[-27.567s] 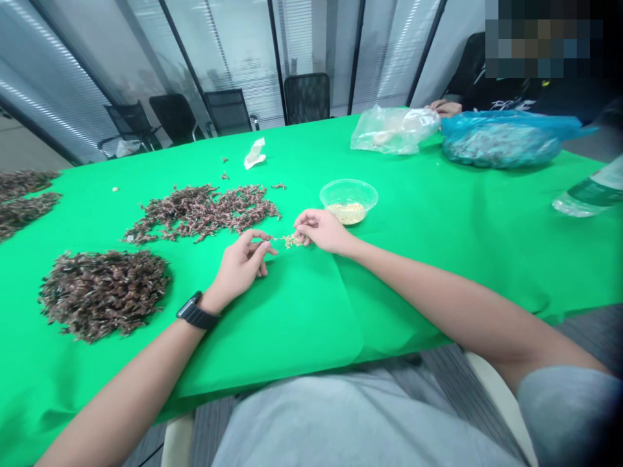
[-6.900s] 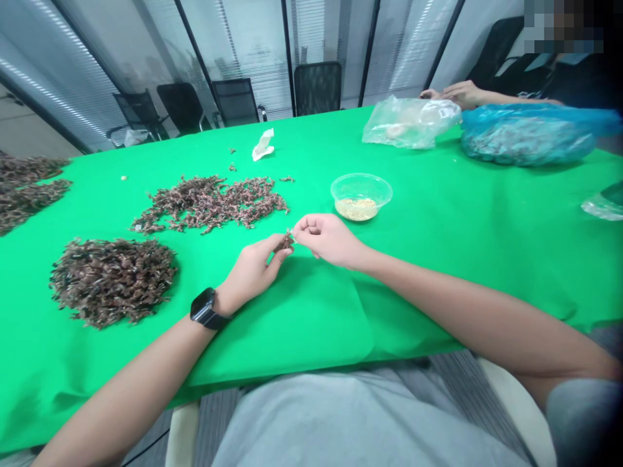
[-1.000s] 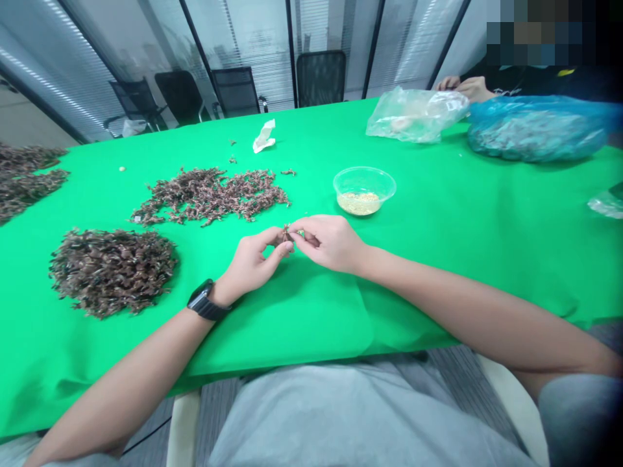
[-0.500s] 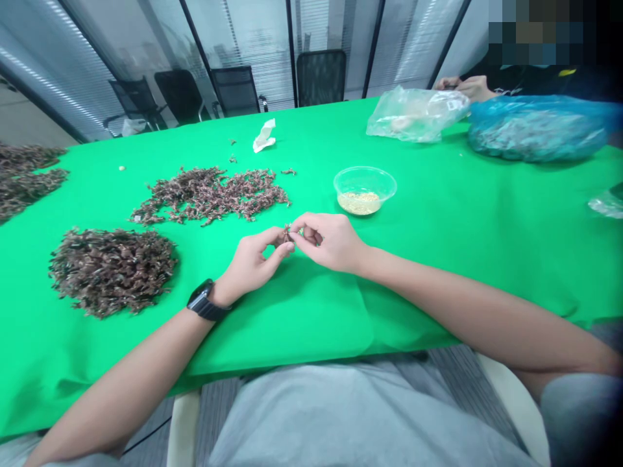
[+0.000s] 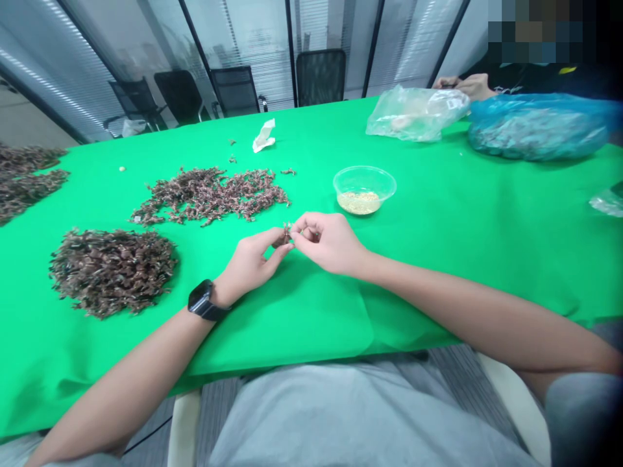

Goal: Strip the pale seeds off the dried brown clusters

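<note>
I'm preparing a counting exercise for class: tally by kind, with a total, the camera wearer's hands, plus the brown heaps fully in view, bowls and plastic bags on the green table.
Hands: 2, left hand and right hand
Heaps: 2, rounded brown heap and flat scattered brown heap
Bowls: 1, round clear plastic bowl
Bags: 2, colourless plastic bag and blue plastic bag
Total: 7

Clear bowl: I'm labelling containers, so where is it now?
In the head view, the clear bowl stands on the green cloth right of centre, just beyond the right hand and right of the spread-out brown pile.
</note>
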A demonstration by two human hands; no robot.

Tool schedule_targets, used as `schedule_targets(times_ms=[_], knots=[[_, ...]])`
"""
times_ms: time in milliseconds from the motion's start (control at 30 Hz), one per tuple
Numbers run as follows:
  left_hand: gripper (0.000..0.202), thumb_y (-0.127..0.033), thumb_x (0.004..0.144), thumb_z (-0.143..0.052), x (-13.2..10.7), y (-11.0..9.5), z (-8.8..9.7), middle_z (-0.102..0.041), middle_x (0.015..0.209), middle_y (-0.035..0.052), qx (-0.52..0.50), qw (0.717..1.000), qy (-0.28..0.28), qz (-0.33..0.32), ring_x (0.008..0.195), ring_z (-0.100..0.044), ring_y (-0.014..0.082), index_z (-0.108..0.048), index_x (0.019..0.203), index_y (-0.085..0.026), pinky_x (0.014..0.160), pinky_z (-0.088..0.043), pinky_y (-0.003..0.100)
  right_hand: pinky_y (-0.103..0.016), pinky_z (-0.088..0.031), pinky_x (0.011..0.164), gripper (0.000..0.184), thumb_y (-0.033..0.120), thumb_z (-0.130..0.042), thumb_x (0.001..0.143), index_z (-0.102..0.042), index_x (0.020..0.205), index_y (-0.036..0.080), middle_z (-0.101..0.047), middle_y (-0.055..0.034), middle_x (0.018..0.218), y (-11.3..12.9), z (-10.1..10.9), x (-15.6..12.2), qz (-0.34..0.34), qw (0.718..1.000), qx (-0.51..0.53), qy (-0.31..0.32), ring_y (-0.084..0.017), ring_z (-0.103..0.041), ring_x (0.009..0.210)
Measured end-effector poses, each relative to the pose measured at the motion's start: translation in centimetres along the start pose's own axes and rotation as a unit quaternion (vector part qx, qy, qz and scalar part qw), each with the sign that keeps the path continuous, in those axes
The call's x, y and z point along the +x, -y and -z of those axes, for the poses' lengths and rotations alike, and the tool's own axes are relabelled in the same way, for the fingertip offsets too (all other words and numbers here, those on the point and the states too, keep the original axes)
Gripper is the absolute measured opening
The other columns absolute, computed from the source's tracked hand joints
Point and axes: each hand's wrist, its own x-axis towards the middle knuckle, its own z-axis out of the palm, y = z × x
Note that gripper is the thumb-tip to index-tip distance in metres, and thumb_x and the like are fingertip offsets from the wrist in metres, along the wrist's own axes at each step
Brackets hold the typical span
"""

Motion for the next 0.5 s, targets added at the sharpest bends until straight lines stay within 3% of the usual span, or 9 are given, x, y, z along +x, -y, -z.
schedule_targets(times_ms=[100, 233, 333, 500], knots=[[0.022, -0.036, 0.1, -0.053, 0.0, 0.2, 0.2, -0.073, 0.094, 0.0055, 0.039, 0.999, 0.006, -0.026, 0.084, -0.068, 0.0172, -0.065, 0.103, -0.018, 0.081, -0.051, 0.026, -0.023, -0.028, 0.047, 0.016, 0.029, -0.064, 0.084, -0.061, 0.075, 0.017, -0.051, 0.0044, 0.054, 0.5, 0.0, 0.2, -0.102, 0.989, 0.101, 0.03, -0.007, -0.039, 0.048], [0.021, -0.034, 0.099, -0.055, 0.0, 0.5, 0.4, -0.074, 0.105, 0.0083, 0.071, 0.996, 0.0, -0.056, 0.098, -0.069, 0.0212, -0.066, 0.11, -0.019, 0.089, -0.051, 0.03, -0.022, -0.028, 0.041, 0.019, 0.026, -0.07, 0.079, -0.058, 0.067, 0.017, -0.043, 0.0064, 0.05, 0.5, 0.4, 0.9, -0.219, 0.939, 0.253, 0.081, -0.006, -0.033, 0.043], [0.021, -0.035, 0.099, -0.055, 0.0, 0.2, 0.3, -0.074, 0.1, 0.0068, 0.044, 0.998, 0.0, -0.036, 0.091, -0.069, 0.0189, -0.065, 0.106, -0.018, 0.085, -0.051, 0.027, -0.02, -0.03, 0.04, 0.023, 0.027, -0.076, 0.076, -0.058, 0.064, 0.016, -0.035, 0.0087, 0.047, 0.4, 0.8, 1.2, -0.241, 0.913, 0.311, 0.111, -0.005, -0.029, 0.044], [0.023, -0.037, 0.099, -0.054, 0.1, -0.3, 0.2, -0.072, 0.088, 0.0038, -0.016, 1.0, 0.004, 0.005, 0.078, -0.066, 0.0155, -0.066, 0.102, -0.017, 0.076, -0.05, 0.024, -0.019, -0.033, 0.039, 0.021, 0.032, -0.079, 0.075, -0.066, 0.074, 0.015, -0.048, 0.0063, 0.052, 0.2, 1.2, 1.4, -0.219, 0.925, 0.291, 0.11, -0.004, -0.034, 0.044]])
